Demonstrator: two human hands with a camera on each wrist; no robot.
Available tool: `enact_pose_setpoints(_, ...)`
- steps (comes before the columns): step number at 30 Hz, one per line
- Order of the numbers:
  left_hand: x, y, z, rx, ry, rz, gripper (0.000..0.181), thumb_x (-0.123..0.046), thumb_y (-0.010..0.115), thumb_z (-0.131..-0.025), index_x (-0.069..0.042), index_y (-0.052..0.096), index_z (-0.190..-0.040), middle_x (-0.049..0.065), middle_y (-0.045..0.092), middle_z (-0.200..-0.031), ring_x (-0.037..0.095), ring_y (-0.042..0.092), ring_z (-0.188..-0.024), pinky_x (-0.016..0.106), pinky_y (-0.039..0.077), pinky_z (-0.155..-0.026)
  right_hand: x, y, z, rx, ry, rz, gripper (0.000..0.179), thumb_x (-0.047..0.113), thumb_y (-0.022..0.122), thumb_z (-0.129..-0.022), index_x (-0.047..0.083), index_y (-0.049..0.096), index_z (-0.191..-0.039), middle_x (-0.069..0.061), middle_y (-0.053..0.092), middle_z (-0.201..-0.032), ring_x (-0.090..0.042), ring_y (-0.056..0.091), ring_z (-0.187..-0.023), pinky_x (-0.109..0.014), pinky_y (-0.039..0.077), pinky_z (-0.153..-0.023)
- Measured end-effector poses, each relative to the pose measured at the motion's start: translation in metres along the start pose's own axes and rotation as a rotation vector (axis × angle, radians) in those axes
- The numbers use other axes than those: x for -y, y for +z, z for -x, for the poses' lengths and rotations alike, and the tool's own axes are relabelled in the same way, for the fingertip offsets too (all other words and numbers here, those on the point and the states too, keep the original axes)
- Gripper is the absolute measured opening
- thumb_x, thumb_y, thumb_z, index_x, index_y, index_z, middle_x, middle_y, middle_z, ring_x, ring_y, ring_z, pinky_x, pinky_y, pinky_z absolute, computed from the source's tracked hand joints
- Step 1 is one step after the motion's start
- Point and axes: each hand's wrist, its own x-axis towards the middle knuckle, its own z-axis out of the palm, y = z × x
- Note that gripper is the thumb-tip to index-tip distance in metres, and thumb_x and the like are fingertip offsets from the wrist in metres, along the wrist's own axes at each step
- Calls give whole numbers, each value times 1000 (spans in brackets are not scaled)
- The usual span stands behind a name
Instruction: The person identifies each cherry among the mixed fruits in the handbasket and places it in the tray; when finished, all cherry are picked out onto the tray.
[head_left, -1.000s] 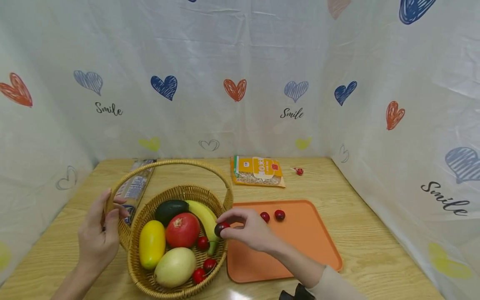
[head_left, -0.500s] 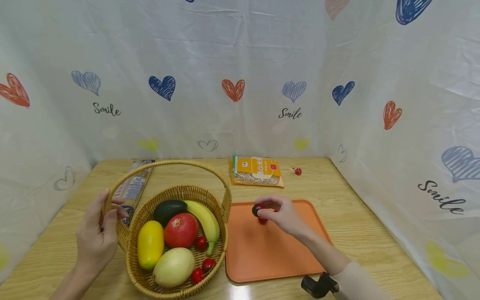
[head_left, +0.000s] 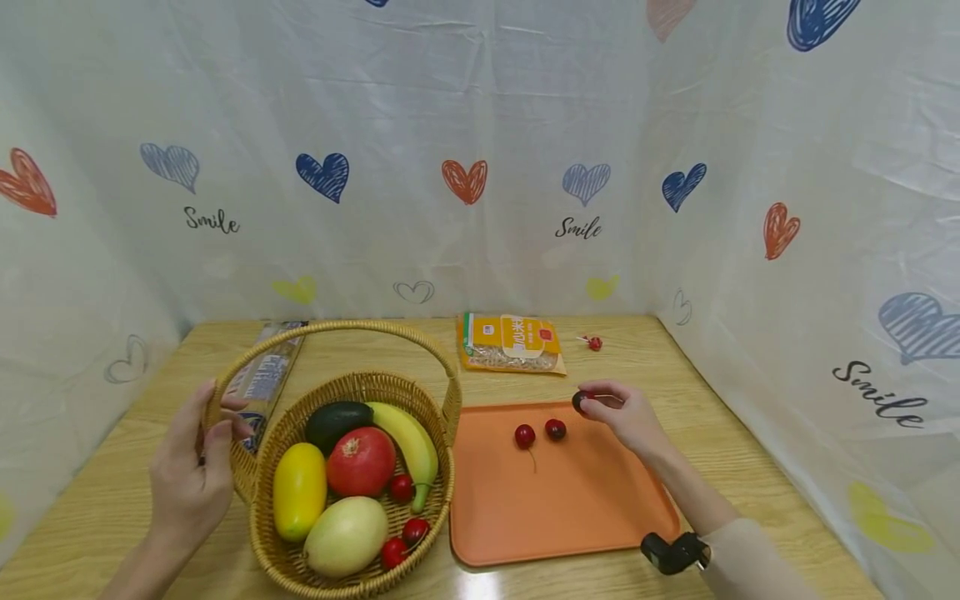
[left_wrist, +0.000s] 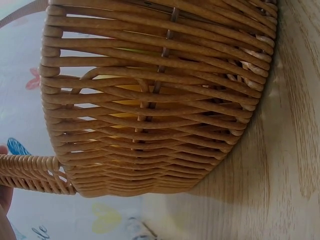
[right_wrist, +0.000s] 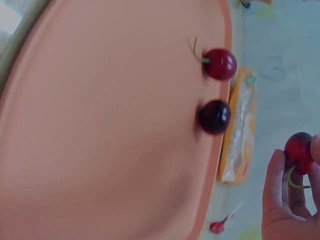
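Note:
My left hand [head_left: 191, 467] grips the handle of a wicker basket [head_left: 258, 542] on its left side. Inside the basket lie an avocado-like dark fruit [head_left: 339, 426], a banana [head_left: 408, 442], a pomegranate [head_left: 362, 461], a yellow oval fruit [head_left: 300, 490], a pale green melon [head_left: 347, 536] and several cherries. Over the back right of an orange tray [head_left: 517, 517], my right hand [head_left: 628, 417] pinches a dark cherry [right_wrist: 299, 152] between thumb and fingers, its green stem hanging. Two more cherries, one red [head_left: 525, 436] and one darker [head_left: 555, 429], rest on the tray near its back edge.
Behind the tray lies an orange-and-clear food packet [head_left: 513, 343], with a red lollipop [head_left: 594, 342] to its right. Another long packet [head_left: 266, 375] lies behind the basket handle at left. Curtains with printed hearts enclose the table [head_left: 712, 450].
My right hand has carried the cherry from over the basket's right rim rightward, across to the tray's back right. My left hand keeps its grip on the handle.

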Motion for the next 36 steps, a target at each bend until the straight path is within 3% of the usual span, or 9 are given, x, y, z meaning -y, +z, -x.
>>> enact_pose_setpoints(5,1,0,-1,0,8,2,35,-6,44,-100,13,40,-129,3,63,-103,-4,55,-80,3,42,-69,-8,-21,2,-51,18,23,39,13,64,-91,-10,55,-121,-22,56,-117,-8,64,-91,-35,53,-84)
enact_pose_setpoints(8,2,-1,-1,2,12,-3,35,-6,44,-100,13,40,-129,3,63,-103,-4,55,-80,3,41,-68,-12,-30,3,-80,40,35,40,15,64,-91,-10,54,-122,-22,56,-117,-6,64,-90,-31,54,-83)
enact_pose_setpoints(16,2,-1,-1,2,16,-14,35,-7,44,-100,14,40,-128,4,63,-103,-4,54,-80,3,40,-66,-21,-31,3,-97,43,81,41,12,65,-91,-13,53,-121,-24,58,-115,-10,65,-92,-29,54,-81)
enact_pose_setpoints(24,2,1,-2,0,27,10,35,-7,44,-100,14,41,-128,7,63,-102,-3,55,-80,3,42,-69,-38,-26,0,-135,91,301,34,15,67,-89,-3,62,-117,-19,62,-113,-23,63,-97,-17,49,-76)
enact_pose_setpoints(30,2,2,-2,-7,31,-1,34,-8,44,-100,14,42,-126,6,63,-100,-4,55,-80,3,40,-65,-46,-21,-2,-154,60,384,30,13,69,-87,-3,64,-112,-17,65,-106,-25,64,-93,-22,50,-75)
enact_pose_setpoints(36,2,1,-2,-8,36,-9,34,-8,44,-100,13,42,-127,6,63,-100,-4,54,-80,3,38,-62,-52,-14,-3,-178,36,498,21,12,69,-87,0,68,-105,-15,66,-104,-28,62,-94,-37,51,-81)
